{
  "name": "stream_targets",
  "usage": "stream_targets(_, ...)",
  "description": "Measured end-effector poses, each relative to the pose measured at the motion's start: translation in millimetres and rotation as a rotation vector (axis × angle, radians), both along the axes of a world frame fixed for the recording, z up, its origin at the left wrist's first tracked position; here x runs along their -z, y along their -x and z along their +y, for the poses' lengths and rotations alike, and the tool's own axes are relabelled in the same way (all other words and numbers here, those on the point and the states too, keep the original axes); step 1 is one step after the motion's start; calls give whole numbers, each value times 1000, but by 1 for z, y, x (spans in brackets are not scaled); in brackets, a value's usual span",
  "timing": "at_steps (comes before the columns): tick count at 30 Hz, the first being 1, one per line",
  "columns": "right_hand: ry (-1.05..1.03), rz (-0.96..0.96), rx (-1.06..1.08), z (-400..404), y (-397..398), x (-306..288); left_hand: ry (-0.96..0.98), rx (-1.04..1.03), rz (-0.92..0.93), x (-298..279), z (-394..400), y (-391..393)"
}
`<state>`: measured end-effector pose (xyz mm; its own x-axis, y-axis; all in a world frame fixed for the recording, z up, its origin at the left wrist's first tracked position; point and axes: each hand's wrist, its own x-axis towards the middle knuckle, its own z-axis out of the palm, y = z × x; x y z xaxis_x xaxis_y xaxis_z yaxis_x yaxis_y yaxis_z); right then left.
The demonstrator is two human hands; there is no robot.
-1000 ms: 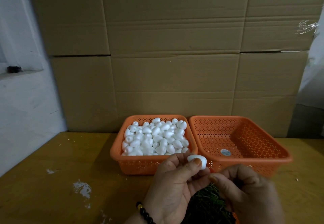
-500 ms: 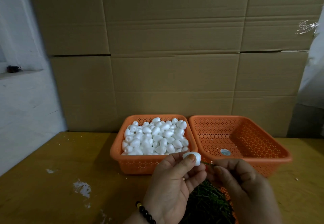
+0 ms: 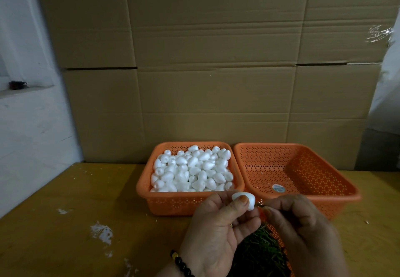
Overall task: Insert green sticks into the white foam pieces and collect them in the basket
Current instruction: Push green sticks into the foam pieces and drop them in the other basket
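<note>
The left hand (image 3: 218,229) pinches 1 white foam piece (image 3: 244,199) in front of the baskets, while the right hand (image 3: 303,229) pinches a green stick (image 3: 260,205) lying roughly level, tip touching the foam's right side.

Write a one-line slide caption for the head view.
Left hand pinches a white foam piece while right hand brings a green stick to it, before two orange baskets.
</note>
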<state>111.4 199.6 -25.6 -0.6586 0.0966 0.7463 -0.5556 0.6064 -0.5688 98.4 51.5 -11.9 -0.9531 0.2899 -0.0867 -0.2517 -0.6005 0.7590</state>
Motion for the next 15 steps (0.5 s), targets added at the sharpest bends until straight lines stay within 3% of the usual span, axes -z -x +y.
stream_targets(15,48,-27,-23,-2,0,1,12,-8,12,-2,3,-2)
